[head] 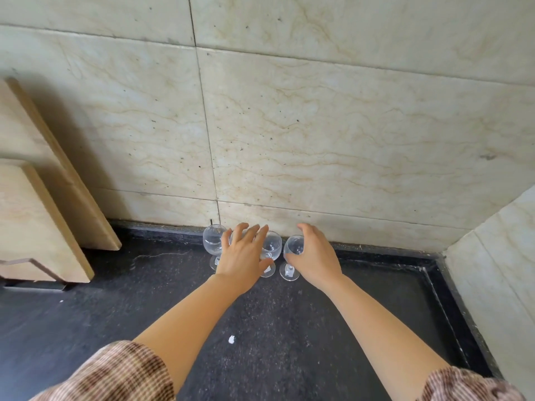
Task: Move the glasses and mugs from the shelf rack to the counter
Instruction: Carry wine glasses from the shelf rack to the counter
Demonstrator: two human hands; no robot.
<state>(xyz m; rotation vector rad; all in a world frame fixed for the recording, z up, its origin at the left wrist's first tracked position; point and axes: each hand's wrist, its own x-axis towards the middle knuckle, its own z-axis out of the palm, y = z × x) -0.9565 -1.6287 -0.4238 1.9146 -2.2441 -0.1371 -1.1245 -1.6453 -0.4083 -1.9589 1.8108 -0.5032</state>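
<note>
Fingers spread wide, your left hand hovers over the middle clear stemmed wine glass while your right hand cups another on the black speckled stone counter, apparently setting it down; next, let go cleanly.

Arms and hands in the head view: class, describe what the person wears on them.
Both forearms are bare. Each upper arm carries a short sleeve of brown-and-cream checked fabric: the left sleeve and the right sleeve. The left hand and right hand show no gloves, rings, watch or bracelets.
</note>
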